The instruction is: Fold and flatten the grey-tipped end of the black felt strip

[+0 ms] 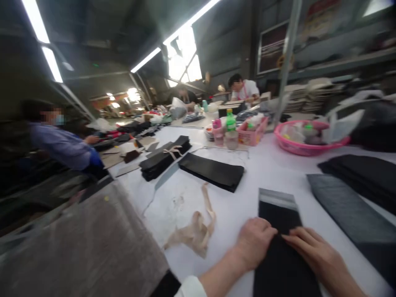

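Note:
A long black strip of material (pixel 280 264) lies on the white table at the lower right, with a grey band across its far end. My left hand (pixel 256 237) rests on its left side, fingers closed at the strip's surface. Facing it, my right hand (pixel 315 251) has its fingers pressed together, the tips close to the left hand's. Whatever thin piece is between the fingertips is too small to make out. A beige cloth strip (pixel 198 233) lies crumpled left of my left hand. Beyond it sit a black stack (pixel 212 170) and a tied black bundle (pixel 165 159).
Dark grey and black pieces (pixel 349 210) lie at the right. A pink basin (pixel 309 150), a pink basket (pixel 252 134) and a green-topped bottle (pixel 230 121) stand farther back. A brown-grey board (pixel 80 247) fills the lower left. Several people are at other tables.

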Available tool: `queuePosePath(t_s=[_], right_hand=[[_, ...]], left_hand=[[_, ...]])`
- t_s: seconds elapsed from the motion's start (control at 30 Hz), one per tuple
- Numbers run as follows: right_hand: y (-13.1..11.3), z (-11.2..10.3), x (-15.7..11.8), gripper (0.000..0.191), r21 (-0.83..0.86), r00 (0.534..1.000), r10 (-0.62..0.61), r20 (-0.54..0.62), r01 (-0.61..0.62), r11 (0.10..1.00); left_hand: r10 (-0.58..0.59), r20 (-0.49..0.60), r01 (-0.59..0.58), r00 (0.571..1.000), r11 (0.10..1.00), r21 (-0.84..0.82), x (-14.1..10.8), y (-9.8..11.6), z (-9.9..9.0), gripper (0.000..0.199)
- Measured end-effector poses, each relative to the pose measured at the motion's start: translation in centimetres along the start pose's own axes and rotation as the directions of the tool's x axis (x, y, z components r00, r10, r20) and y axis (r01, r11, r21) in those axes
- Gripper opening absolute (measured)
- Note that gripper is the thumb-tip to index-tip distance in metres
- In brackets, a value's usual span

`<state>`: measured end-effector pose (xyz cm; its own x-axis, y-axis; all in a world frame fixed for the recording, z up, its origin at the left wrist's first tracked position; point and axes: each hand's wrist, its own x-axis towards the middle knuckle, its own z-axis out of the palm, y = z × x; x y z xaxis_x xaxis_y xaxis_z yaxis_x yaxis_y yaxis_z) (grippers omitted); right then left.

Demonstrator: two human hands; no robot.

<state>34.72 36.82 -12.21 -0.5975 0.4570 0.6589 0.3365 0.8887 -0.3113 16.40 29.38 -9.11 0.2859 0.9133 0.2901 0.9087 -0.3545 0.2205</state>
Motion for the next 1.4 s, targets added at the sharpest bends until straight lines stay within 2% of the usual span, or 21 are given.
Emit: queuePosePath(t_s=[0.03,0.1,0.27,0.4,0.6,0.77,0.9,1.0,1.23,1.4], right_hand=[[0.0,-1.1,-0.9,0.020,-0.009,0.993,0.057,0.099,-0.056,0.998],[-0.3,-2.0,-1.3,0.021,-0.009,0.971,0.142,0.191,-0.143,0.990],[-0.9,-1.7,-0.5,0.018,-0.006,0.957,0.204,0.208,-0.207,0.978],[-1.0,-1.8,-0.8,0.020,-0.014,0.960,0.189,0.209,-0.190,0.982],[-1.0,-2.0,-0.9,0.023,-0.062,0.958,0.180,0.223,-0.171,0.983],[-1.3,-2.2,-0.6,0.023,-0.089,0.960,0.169,0.222,-0.152,0.984],[-1.4,-2.4,-0.6,0.022,-0.096,0.956,0.169,0.239,-0.149,0.984],[-1.4,-2.4,-0.6,0.022,-0.094,0.952,0.170,0.253,-0.151,0.984],[-1.2,-2.3,-0.7,0.024,-0.086,0.958,0.165,0.233,-0.148,0.985],[-1.1,-2.2,-0.7,0.026,-0.084,0.959,0.153,0.239,-0.137,0.987]], left_hand=[[-0.018,-0.025,0.016,1.000,0.996,-0.083,0.2,0.0,0.4,0.017],[-0.054,-0.039,0.045,0.998,0.979,-0.199,0.3,-0.6,0.7,0.020],[-0.049,-0.018,0.042,0.999,0.957,-0.288,-0.1,-1.6,0.1,0.018],[0.006,-0.019,-0.010,1.000,0.972,-0.237,-0.1,-1.3,0.0,0.017],[0.106,-0.014,-0.106,0.994,0.993,-0.044,0.0,-1.4,0.4,0.018],[0.199,-0.009,-0.197,0.980,0.978,0.068,-0.2,-1.5,0.4,0.024],[0.251,0.039,-0.254,0.967,0.958,0.133,-0.2,-1.4,0.2,0.026],[0.240,0.052,-0.245,0.969,0.963,0.115,-0.2,-1.3,0.3,0.024],[0.105,0.012,-0.104,0.994,0.993,-0.054,-0.2,-1.6,0.5,0.017],[0.147,0.039,-0.147,0.988,0.989,0.010,-0.1,-1.6,0.4,0.017]])
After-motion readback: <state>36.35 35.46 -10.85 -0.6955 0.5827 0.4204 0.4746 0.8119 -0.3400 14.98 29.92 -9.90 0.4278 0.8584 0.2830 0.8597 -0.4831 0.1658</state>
